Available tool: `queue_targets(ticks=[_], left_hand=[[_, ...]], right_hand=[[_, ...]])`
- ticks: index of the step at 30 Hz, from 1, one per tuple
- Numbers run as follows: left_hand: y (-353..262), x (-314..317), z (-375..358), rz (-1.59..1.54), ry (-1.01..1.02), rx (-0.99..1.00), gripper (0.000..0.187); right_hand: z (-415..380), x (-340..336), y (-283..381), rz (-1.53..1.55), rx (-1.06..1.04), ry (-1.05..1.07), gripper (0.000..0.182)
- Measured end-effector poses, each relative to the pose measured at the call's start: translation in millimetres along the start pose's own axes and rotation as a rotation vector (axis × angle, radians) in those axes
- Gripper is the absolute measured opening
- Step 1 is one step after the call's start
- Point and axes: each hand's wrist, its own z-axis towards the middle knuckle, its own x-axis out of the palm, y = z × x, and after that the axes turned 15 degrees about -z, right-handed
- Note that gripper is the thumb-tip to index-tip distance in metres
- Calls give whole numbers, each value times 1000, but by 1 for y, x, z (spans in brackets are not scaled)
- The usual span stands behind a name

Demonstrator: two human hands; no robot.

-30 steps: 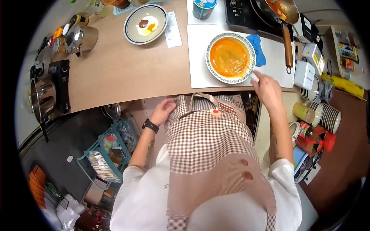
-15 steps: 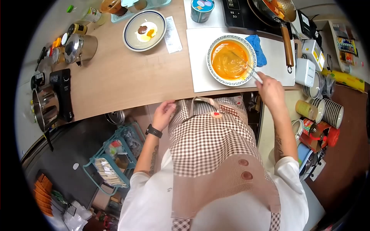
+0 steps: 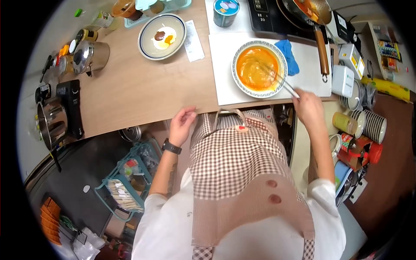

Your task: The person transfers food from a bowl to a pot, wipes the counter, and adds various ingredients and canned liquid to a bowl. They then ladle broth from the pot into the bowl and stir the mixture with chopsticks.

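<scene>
My right hand (image 3: pixel 308 106) is closed around the handle of a metal whisk (image 3: pixel 289 88), whose blurred wires dip into thick orange-yellow liquid (image 3: pixel 253 73). That liquid fills much of a white bowl (image 3: pixel 236 81) with a patterned grey rim, standing on a white board (image 3: pixel 225 93). A crumpled blue cloth (image 3: pixel 287 56) lies against the bowl's right side. My left hand (image 3: pixel 183 123), with a black watch on its wrist, hovers by the table's front edge. Its fingers are loosely bent and nothing is in them.
Left of the board, a blue-rimmed bowl (image 3: pixel 149 48) holds something white, yellow and brown, beside a paper slip (image 3: pixel 193 41). Behind are a teal tin (image 3: pixel 225 16) and a black cooktop (image 3: pixel 271 21); a pan's wooden handle (image 3: pixel 321 50) reaches over the board. A lidded metal pot (image 3: pixel 96 55) stands left.
My right hand has shifted slightly right and down with the whisk, which moves through the orange liquid. My left hand has risen a little, and its fingers have moved up over the table edge.
</scene>
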Motion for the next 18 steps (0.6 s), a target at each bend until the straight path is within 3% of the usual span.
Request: queue_targets(ticks=[3,6,9,12,13,16,17,18], left_hand=[[9,2,6,8,12,-21,27],[7,4,-1,40,43,-68,28],[5,6,-3,19,-11,-91,28],[18,5,1,45,79,-103,28],[19,6,0,19,81,-89,29],[23,4,-3,34,17,-95,29],[28,5,-2,11,25,-93,29],[33,4,0,36,55,-123,29]], right_hand=[[-20,-2,-6,-20,-79,10,30],[-4,3,0,9,21,-16,27],[-32,-14,-10,-65,-24,67,23],[-6,-1,3,-24,-95,-63,24],[-5,-3,-1,-37,-6,-27,25],[-24,-14,-17,-112,-49,97,25],[-22,-6,-10,-52,-103,-34,22],[-10,-12,1,-39,-89,60,20]])
